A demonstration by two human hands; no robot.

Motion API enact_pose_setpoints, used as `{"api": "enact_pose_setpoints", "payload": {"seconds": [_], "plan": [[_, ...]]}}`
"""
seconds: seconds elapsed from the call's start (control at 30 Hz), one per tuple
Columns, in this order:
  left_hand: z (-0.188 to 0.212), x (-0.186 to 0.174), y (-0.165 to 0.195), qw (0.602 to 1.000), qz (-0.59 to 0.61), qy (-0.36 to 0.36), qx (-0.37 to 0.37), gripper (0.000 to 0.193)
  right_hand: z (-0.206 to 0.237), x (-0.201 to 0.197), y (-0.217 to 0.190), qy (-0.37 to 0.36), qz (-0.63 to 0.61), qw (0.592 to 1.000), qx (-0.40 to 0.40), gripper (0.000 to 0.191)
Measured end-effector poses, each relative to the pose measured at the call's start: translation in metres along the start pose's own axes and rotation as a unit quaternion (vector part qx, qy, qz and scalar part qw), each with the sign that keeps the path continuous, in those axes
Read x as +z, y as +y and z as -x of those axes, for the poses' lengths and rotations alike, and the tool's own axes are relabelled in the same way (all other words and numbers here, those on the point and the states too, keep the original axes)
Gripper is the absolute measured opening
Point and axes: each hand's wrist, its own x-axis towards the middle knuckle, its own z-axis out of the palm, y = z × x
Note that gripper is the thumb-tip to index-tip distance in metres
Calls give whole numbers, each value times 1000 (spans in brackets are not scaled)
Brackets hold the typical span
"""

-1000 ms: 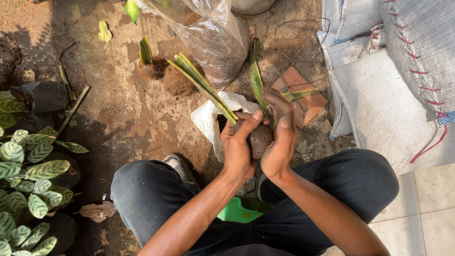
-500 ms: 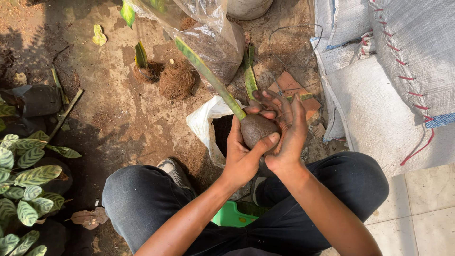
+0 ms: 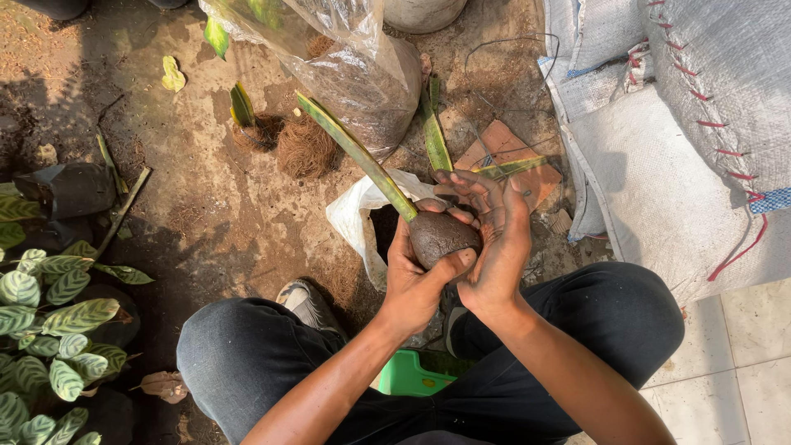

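Note:
My left hand (image 3: 414, 276) cups a dark, rounded ball of soil (image 3: 442, 236) from below and the left. A long green leaf with yellow edges (image 3: 356, 154) rises out of the ball toward the upper left. My right hand (image 3: 493, 239) presses against the ball's right side, fingers spread over its top. Beneath the hands lies an open white plastic bag (image 3: 353, 216) with dark soil inside.
A clear plastic sack of soil (image 3: 350, 70) lies ahead. Two cut plants with root balls (image 3: 284, 140) lie on the dirt. Black pots with spotted leaves (image 3: 49, 321) stand at left. White woven sacks (image 3: 692, 107) are at right, a brick (image 3: 509, 148) ahead, a green stool (image 3: 412, 375) below.
The soil ball with its leaf has come up out of the white bag. Both hands now wrap around it, and the leaf tilts further left.

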Motion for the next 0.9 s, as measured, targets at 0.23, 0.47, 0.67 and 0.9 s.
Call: {"api": "enact_pose_setpoints", "payload": {"seconds": [0.23,0.47,0.67,0.9], "plan": [[-2,2,-2,997,68,42,-19,54,-3,4,4,-7,60,998,-35,66],[-3,3,-2,990,120,71,-31,51,-2,2,0,-21,-5,1000,-7,67],[-6,7,-1,998,45,52,0,51,-2,4,5,-13,30,999,-39,69],[-14,11,22,994,55,83,-39,34,-4,-5,-1,-41,77,994,-68,71]]}}
